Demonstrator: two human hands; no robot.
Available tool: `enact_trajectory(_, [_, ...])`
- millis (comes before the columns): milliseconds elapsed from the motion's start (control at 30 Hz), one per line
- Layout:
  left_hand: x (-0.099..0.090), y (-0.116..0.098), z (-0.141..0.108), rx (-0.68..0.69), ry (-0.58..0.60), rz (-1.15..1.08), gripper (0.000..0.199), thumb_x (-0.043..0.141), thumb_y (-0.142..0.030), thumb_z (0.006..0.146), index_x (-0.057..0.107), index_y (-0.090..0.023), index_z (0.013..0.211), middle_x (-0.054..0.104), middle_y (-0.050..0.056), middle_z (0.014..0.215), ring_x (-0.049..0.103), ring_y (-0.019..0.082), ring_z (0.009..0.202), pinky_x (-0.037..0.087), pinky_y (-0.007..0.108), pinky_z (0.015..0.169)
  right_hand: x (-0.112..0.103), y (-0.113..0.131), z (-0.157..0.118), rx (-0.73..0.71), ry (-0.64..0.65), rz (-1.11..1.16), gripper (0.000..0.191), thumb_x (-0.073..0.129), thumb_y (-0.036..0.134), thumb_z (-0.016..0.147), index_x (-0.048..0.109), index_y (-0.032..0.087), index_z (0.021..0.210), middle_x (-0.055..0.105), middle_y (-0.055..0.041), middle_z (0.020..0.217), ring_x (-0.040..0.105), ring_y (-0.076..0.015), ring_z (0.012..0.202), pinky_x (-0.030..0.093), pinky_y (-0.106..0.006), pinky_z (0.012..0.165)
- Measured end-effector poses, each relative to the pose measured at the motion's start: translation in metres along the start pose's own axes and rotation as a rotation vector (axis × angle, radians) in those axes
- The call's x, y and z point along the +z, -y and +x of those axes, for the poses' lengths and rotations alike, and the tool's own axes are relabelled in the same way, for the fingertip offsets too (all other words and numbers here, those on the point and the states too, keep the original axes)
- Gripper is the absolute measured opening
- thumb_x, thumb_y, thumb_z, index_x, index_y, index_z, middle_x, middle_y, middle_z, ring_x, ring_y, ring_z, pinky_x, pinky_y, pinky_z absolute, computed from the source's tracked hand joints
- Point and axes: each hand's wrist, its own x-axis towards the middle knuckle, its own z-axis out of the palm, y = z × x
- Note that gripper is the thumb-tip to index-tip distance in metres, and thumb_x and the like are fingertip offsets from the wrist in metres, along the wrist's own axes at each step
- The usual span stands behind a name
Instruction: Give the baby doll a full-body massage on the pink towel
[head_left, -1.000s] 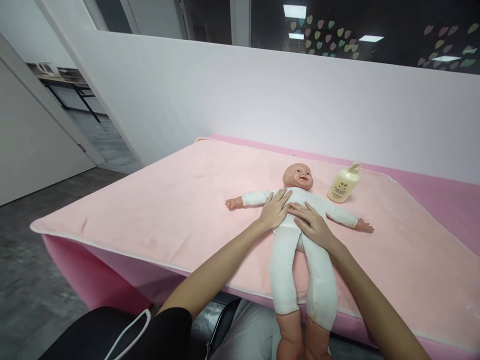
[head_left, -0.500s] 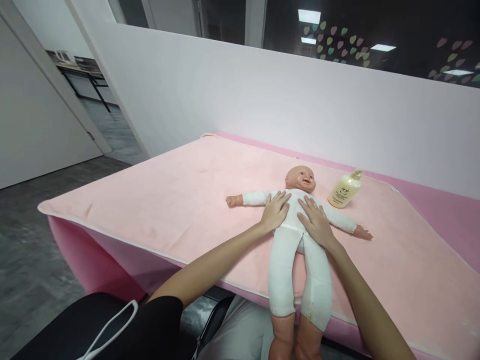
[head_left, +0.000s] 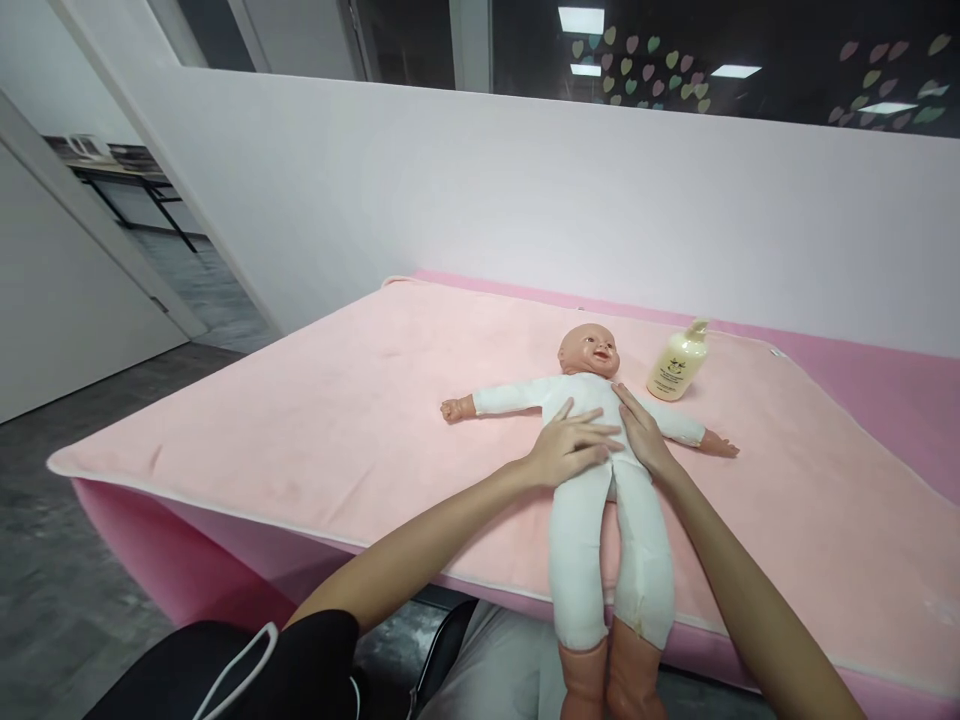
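A baby doll [head_left: 581, 392] with a white cloth body lies on its back on a pink blanket [head_left: 315, 400]. Its arms are spread, and its legs hang past the table's near edge towards me. My left hand [head_left: 574, 447] lies across the doll's lower belly, fingers spread and pointing right. Along the side of the doll's chest and belly rests my right hand [head_left: 643, 432], its fingers stretched out towards the doll's shoulder. Neither hand grips anything. Just beyond the doll's arm on the right stands a pale yellow pump bottle [head_left: 677, 365].
A white wall [head_left: 480, 190] with a dark window above it rises behind the table. At the left are a white door [head_left: 67, 280] and, through the opening, a desk [head_left: 124, 175]. Below the table edge, a dark chair [head_left: 442, 650] shows beside my legs.
My left hand has slid down from the doll's chest to its lower belly and turned rightward. My right hand has shifted to the doll's side. The camera view has turned slightly.
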Motion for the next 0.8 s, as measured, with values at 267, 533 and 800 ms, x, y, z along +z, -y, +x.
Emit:
enact_trajectory(267, [-0.008, -0.008, 0.007, 0.158, 0.230, 0.080, 0.033, 0.039, -0.034, 0.090, 0.054, -0.037, 0.119, 0.056, -0.005, 0.126, 0.035, 0.018, 0.131, 0.005, 0.048, 0.114, 0.005, 0.015, -0.008, -0.004, -0.171, -0.029, 0.045, 0.037, 0.038, 0.084, 0.057, 0.018, 0.119, 0.052, -0.0074, 0.129, 0.044, -0.0214, 0.124, 0.030, -0.043, 0.107])
enact_trajectory(533, [-0.008, 0.018, 0.013, -0.031, 0.080, 0.261, 0.044, 0.033, -0.043, 0.091, 0.038, -0.034, 0.134, 0.032, 0.000, 0.145, 0.022, 0.021, 0.137, 0.001, 0.054, 0.111, 0.005, 0.039, -0.019, -0.018, -0.290, 0.151, 0.034, 0.048, 0.037, 0.079, 0.067, 0.016, 0.099, 0.066, -0.0088, 0.106, 0.060, -0.0236, 0.103, 0.044, -0.043, 0.095])
enact_trajectory(800, [-0.008, 0.036, 0.012, -0.285, -0.072, 0.307, 0.053, 0.029, -0.035, 0.090, 0.024, -0.022, 0.141, 0.020, 0.007, 0.150, 0.014, 0.022, 0.139, 0.006, 0.054, 0.111, 0.011, 0.059, -0.028, -0.368, 0.145, -0.102, 0.032, 0.043, 0.033, 0.085, 0.067, 0.025, 0.104, 0.061, -0.0032, 0.117, 0.054, -0.0204, 0.113, 0.033, -0.045, 0.106])
